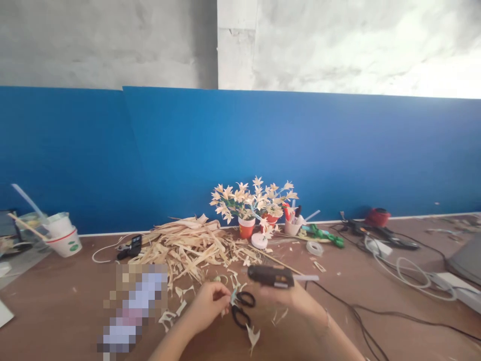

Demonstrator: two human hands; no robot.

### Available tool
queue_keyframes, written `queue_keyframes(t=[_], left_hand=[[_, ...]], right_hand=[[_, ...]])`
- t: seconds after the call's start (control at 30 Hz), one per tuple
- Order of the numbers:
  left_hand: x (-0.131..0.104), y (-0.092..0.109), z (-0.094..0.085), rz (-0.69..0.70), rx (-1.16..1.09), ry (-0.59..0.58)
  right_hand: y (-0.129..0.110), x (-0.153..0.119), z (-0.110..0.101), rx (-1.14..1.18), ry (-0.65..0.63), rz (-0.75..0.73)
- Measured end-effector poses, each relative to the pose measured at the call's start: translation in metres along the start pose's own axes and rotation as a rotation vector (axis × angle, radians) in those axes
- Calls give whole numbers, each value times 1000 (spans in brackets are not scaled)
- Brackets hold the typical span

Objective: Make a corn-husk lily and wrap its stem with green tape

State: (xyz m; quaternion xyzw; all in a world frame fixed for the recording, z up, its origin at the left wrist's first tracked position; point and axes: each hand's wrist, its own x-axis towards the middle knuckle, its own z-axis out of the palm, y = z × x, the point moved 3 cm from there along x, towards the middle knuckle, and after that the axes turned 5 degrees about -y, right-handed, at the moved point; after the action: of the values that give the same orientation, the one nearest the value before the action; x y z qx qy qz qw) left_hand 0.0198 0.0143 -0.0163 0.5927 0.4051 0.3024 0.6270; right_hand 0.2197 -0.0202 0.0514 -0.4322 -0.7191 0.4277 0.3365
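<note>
Black plastic seems to form the glue gun (271, 276), held over the near tabletop (210, 346) by the right hand (291, 296), fingers clamped beneath its body. It is judged stiff and moderately light, best gripped there, away from the nozzle. Beside the scissors (236, 302), the left hand's (210, 303) fingers are drawn together; whether anything is pinched cannot be told.

Right now the glue gun (271, 277) hides part of your right hand (280, 296), your forearms (176, 337) run off below, pixelation masks something.
</note>
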Motion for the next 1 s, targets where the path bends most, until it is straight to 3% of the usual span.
queue_keyframes(t=[0.1, 0.2, 0.37, 0.5, 0.57, 0.63, 0.7, 0.77, 0.87, 1.0], left_hand=[[-2, 6, 4, 19, -48, -64], [-4, 13, 1, 29, -178, -22], [-6, 17, -2, 13, -329, -2], [-7, 14, 0, -22, -402, -9], [-7, 11, 1, -67, -443, -15], [-7, 8, 2, -119, -492, -21], [-8, 6, 3, -162, -542, -29], [-8, 4, 4, -196, -590, -46], [-8, 2, 5, -224, -651, -77], [-8, -2, 5, -247, -698, -125]], right_hand=[[7, -4, -33, -408, 223, 99], [33, -14, -61, -815, 265, 264], [80, -33, -83, -1048, 229, 528], [77, -34, -80, -1105, 243, 671], [55, -25, -67, -1140, 305, 573], [27, -11, -42, -1074, 305, 247], [3, 0, -10, -946, 218, -93], [-10, 8, 18, -871, 184, -301], [-12, 13, 44, -833, 162, -425], [-6, 14, 51, -845, 207, -513]])
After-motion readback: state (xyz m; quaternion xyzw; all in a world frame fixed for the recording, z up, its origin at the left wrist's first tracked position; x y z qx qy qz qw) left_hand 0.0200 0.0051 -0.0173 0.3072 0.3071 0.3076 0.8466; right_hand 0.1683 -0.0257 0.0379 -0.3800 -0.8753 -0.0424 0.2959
